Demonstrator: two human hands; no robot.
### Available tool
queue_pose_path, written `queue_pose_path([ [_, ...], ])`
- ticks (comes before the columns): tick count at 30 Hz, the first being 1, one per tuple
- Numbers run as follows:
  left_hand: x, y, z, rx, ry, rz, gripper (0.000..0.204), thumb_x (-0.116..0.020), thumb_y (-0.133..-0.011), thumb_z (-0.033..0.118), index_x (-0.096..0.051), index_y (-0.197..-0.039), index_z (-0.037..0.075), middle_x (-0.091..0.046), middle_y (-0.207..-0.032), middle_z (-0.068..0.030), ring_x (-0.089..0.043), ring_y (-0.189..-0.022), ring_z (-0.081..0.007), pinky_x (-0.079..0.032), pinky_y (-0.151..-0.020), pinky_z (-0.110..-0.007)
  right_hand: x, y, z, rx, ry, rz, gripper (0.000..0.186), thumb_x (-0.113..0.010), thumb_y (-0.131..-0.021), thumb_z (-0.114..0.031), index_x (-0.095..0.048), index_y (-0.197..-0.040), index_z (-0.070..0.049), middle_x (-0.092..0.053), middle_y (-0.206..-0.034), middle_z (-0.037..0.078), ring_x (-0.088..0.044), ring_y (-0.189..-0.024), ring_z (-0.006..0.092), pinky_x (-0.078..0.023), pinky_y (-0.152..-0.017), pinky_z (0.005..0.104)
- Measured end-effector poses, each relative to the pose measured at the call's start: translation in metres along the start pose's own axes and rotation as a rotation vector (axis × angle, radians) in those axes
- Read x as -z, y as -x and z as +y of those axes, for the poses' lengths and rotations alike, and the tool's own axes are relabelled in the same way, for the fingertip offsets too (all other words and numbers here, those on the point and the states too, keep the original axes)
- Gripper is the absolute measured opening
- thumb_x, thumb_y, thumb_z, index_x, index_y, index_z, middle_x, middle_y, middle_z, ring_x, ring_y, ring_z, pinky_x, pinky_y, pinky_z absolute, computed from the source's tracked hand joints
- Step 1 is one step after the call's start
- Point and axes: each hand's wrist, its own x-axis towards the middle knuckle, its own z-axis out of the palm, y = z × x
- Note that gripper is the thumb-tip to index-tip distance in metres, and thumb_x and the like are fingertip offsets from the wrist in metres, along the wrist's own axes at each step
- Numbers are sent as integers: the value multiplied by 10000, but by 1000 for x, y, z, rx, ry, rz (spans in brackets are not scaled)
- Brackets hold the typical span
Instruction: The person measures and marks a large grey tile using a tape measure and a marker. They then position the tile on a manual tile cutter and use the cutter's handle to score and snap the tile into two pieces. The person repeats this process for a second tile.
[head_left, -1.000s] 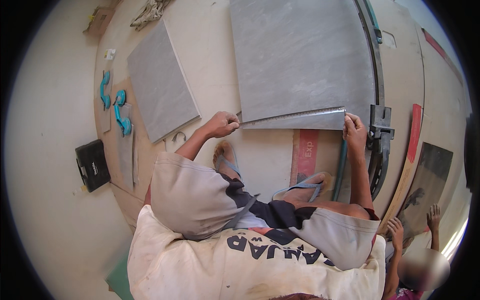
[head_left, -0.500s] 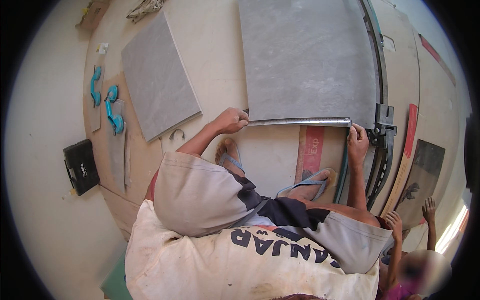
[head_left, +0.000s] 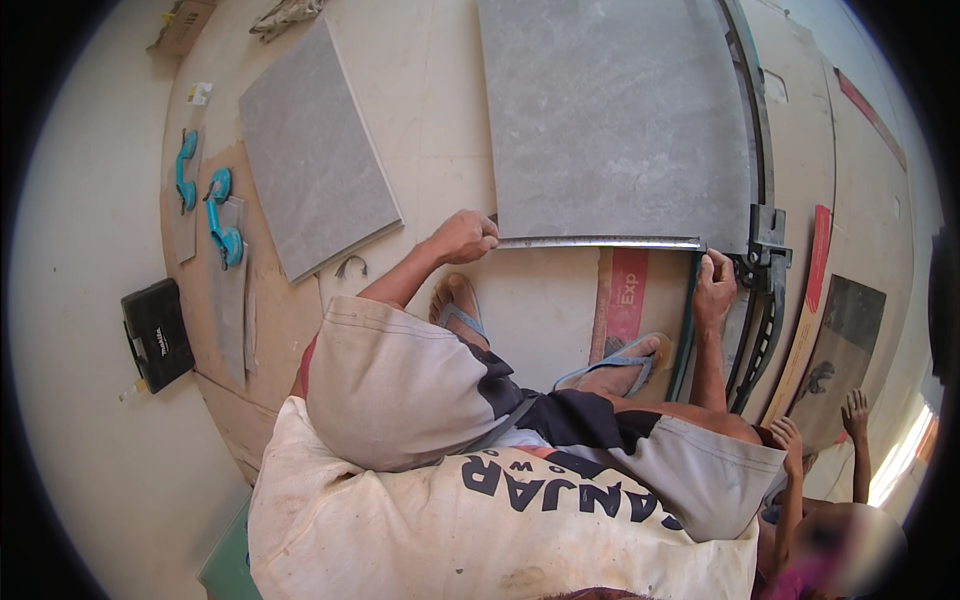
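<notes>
Hands point(head_left: 465, 237) point(head_left: 714, 290) gripping grey tile point(head_left: 615, 120) near edge

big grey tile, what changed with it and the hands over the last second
The big grey tile had its near edge lifted a second ago; it now lies flat. The left hand and right hand stayed on that edge's two corners, close by the tile cutter. The smaller tile, blue suction handles and black case did not move.
</notes>
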Motion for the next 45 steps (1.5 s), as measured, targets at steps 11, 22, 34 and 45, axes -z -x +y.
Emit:
queue_pose_path([
  [11,7,-1,23,150,55,-61,251,-605,-777,208,-701,-818,-21,-666,-768,-203,-647,-722,-322,-510,-706,-398,6,1,16,37,-2,50,176,-628,-912,-144,-705,-1031,-40,-714,-880,79,-659,-783,141,-528,-736,305],
  [22,9,-4,23,127,28,-71,262,-618,-790,202,-692,-818,-48,-624,-704,-161,-600,-662,-232,-481,-647,-370,5,2,20,16,45,-20,173,-626,-912,-162,-705,-1032,-66,-698,-814,66,-633,-730,114,-517,-682,291],
  [34,9,-6,28,129,-20,-93,255,-611,-800,187,-708,-857,-43,-670,-812,-212,-655,-763,-303,-504,-722,-379,9,-9,1,49,239,-80,128,-622,-902,-150,-693,-988,-89,-685,-815,182,-690,-734,330,-531,-637,393],
  [45,4,-7,19,126,12,-38,232,-617,-807,169,-718,-867,-31,-684,-779,-172,-661,-739,-268,-515,-719,-354,8,-11,5,65,234,-96,133,-622,-895,-113,-686,-989,-45,-697,-841,189,-702,-774,320,-542,-672,394],
])
